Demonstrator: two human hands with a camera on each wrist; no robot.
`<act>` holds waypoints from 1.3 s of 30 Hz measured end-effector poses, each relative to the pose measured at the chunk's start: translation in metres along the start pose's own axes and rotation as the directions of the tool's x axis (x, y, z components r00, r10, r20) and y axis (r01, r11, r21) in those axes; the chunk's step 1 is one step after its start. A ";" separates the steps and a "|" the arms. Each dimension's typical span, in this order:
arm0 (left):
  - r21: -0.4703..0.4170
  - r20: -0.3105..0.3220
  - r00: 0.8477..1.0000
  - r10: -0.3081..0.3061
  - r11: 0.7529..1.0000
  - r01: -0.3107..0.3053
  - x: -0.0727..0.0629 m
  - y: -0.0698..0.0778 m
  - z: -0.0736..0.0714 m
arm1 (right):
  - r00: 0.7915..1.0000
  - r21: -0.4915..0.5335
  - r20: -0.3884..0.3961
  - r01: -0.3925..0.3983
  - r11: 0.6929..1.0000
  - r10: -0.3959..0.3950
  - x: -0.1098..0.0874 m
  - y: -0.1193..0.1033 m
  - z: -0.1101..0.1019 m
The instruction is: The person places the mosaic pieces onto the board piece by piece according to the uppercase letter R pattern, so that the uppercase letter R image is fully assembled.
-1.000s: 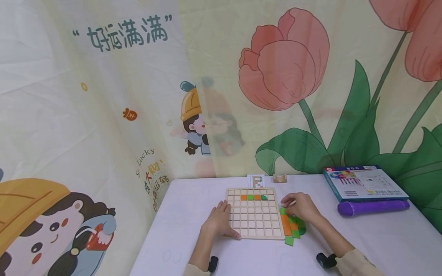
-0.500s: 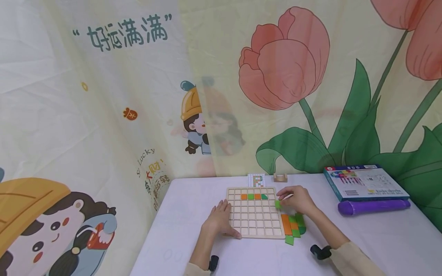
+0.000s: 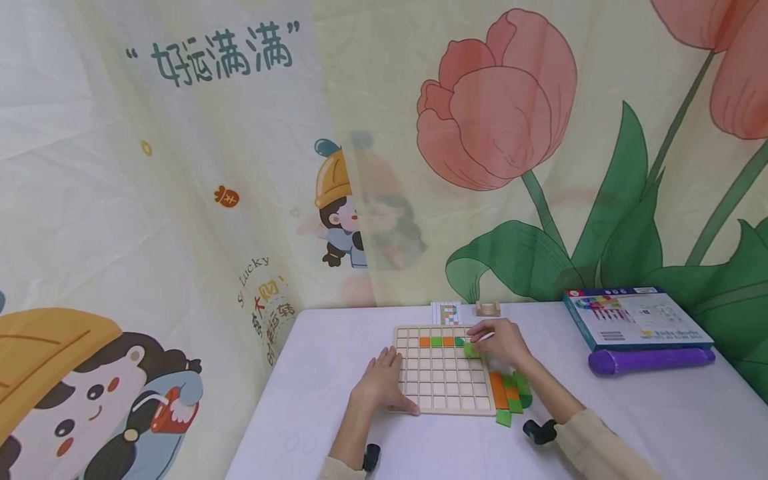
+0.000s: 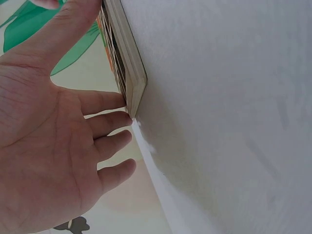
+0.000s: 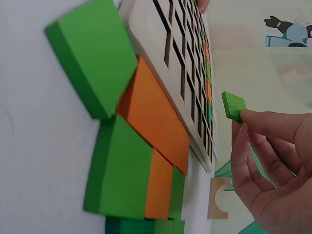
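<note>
A wooden grid board (image 3: pixel 444 383) lies on the white table, with a short row of orange and green tiles (image 3: pixel 436 342) set in its second row from the back. My left hand (image 3: pixel 380 385) rests along the board's left edge, its fingers straight; the left wrist view shows fingertips touching the board's side. Between thumb and fingertips, my right hand (image 3: pixel 501 343) pinches a light green square tile (image 5: pixel 234 106) above the board's right side, near the row's end. Loose green and orange tiles (image 3: pixel 498 390) lie against the board's right edge.
Behind the board are a small patterned card (image 3: pixel 447 313) and a notched wooden stand (image 3: pixel 488 309). At the back right lie a flat blue-edged box (image 3: pixel 636 319) and a purple tube (image 3: pixel 651 361). A printed curtain hangs behind the table.
My right hand has lifted the light green square tile from the loose tiles and carried it left and back over the board. My left hand has stayed in place.
</note>
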State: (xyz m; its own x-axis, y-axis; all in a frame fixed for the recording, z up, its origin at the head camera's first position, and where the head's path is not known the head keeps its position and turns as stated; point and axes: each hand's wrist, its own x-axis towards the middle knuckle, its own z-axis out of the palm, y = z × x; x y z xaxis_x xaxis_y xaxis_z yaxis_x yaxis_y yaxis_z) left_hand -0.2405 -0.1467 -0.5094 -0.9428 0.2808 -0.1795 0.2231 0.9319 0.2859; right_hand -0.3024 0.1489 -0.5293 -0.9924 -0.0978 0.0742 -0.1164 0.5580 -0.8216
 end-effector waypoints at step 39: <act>0.033 -0.020 1.000 0.012 0.999 -0.012 0.002 -0.001 0.002 | 0.998 -0.029 -0.018 0.059 0.998 -0.060 0.006 0.011 0.026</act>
State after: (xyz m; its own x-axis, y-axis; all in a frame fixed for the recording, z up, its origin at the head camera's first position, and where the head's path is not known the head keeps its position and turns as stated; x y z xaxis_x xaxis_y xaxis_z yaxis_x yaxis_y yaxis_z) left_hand -0.2418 -0.1467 -0.5124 -0.9448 0.2876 -0.1572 0.2421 0.9357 0.2567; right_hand -0.3091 0.1324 -0.5524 -0.9843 -0.1158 0.1332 -0.1758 0.5747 -0.7992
